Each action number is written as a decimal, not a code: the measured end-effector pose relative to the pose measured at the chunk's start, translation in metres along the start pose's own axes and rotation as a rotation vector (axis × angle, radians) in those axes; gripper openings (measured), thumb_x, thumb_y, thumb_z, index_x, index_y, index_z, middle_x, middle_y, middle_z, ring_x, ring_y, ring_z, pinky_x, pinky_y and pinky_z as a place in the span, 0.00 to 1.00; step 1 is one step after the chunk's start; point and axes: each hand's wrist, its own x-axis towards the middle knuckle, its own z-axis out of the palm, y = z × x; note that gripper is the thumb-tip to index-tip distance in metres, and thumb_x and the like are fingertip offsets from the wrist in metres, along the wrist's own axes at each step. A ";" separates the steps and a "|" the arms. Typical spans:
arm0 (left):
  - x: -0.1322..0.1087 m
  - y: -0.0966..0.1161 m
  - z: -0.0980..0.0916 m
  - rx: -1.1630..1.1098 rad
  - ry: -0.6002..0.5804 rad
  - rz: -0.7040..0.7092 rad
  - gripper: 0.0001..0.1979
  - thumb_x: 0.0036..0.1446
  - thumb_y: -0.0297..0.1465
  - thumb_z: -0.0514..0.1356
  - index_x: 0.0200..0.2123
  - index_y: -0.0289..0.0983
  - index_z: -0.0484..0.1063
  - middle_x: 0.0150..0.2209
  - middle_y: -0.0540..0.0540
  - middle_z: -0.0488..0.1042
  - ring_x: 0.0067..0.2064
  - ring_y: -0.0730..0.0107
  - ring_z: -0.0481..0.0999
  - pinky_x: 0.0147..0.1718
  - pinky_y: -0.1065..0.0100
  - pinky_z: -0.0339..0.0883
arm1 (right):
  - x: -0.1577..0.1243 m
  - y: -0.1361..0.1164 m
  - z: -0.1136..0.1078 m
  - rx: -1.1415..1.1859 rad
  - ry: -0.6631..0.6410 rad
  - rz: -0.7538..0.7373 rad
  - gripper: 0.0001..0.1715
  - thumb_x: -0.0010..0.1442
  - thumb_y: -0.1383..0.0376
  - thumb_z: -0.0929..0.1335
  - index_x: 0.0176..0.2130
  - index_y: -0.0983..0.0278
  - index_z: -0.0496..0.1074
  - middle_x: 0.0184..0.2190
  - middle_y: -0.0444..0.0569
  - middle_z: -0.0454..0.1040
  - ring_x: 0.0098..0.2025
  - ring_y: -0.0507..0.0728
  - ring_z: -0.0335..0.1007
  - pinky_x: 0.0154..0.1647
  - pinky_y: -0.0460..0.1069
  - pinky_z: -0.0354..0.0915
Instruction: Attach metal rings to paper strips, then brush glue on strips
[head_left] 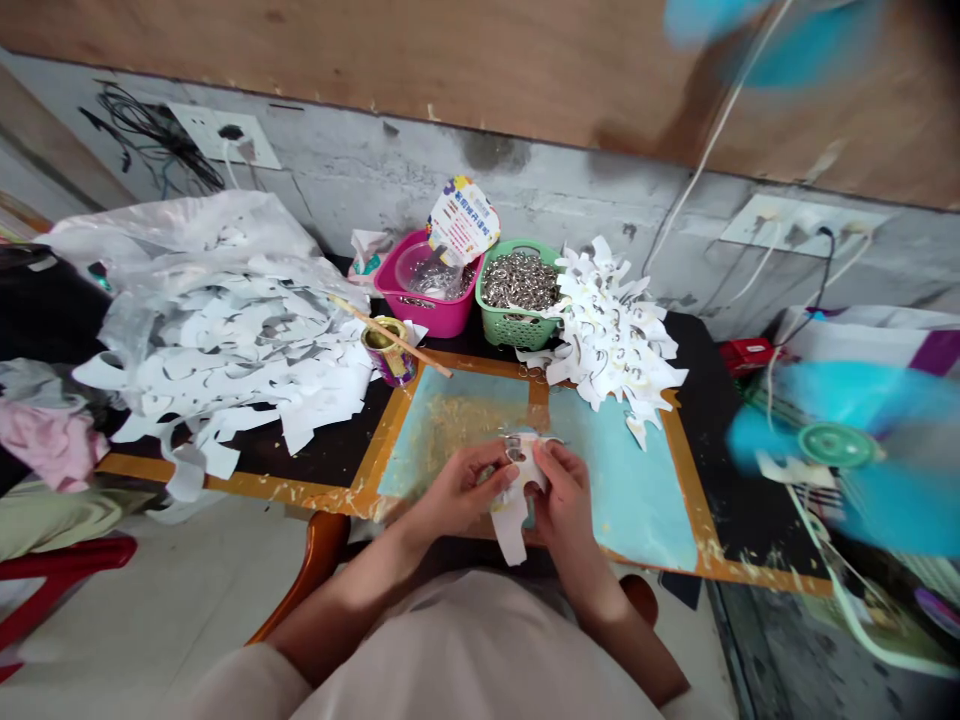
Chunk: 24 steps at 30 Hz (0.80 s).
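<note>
Now pinches the white cutout (pixel 511 527) in left hand (pixel 466 488) and right hand (pixel 564 488), just over the near edge of the blue mat (pixel 645 500)! Could tear if tugged unevenly, or slip if pinched too loosely.

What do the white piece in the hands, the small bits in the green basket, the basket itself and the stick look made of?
White piece: thin, matt-looking sheet, perhaps synthetic leather or card; the look leaves it open.
Small bits: probably metal, silvery with bright glints.
Green basket: likely moulded plastic, smooth, with holes through its wall.
Stick: probably wood, dull pale tan.
</note>
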 end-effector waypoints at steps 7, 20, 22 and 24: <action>0.040 -0.051 -0.030 0.212 -0.599 -0.192 0.19 0.55 0.43 0.63 0.20 0.36 0.72 0.17 0.53 0.63 0.20 0.75 0.60 0.21 0.72 0.51 | -0.043 0.035 -0.057 -0.414 -0.061 0.141 0.28 0.59 0.43 0.69 0.21 0.60 0.66 0.16 0.41 0.62 0.19 0.51 0.56 0.22 0.49 0.55; 0.002 -0.068 -0.018 0.846 -0.150 -0.063 0.20 0.45 0.38 0.73 0.38 0.36 0.73 0.38 0.43 0.74 0.40 0.56 0.76 0.39 0.63 0.68 | -0.027 0.037 -0.084 -1.291 -0.477 -0.526 0.14 0.68 0.65 0.63 0.51 0.63 0.70 0.49 0.58 0.76 0.54 0.65 0.69 0.55 0.61 0.64; -0.008 -0.068 -0.028 0.785 -0.145 0.015 0.29 0.48 0.39 0.72 0.50 0.35 0.70 0.48 0.38 0.73 0.49 0.53 0.75 0.47 0.58 0.70 | -0.024 0.049 -0.088 -1.345 -0.456 -0.556 0.14 0.68 0.66 0.63 0.53 0.64 0.68 0.47 0.58 0.76 0.51 0.64 0.70 0.53 0.60 0.65; -0.019 -0.067 -0.036 0.725 -0.097 0.118 0.30 0.55 0.39 0.68 0.58 0.38 0.65 0.57 0.36 0.69 0.58 0.52 0.71 0.55 0.55 0.67 | -0.024 0.054 -0.091 -1.353 -0.454 -0.579 0.15 0.68 0.66 0.63 0.54 0.64 0.66 0.47 0.57 0.77 0.51 0.63 0.70 0.52 0.59 0.66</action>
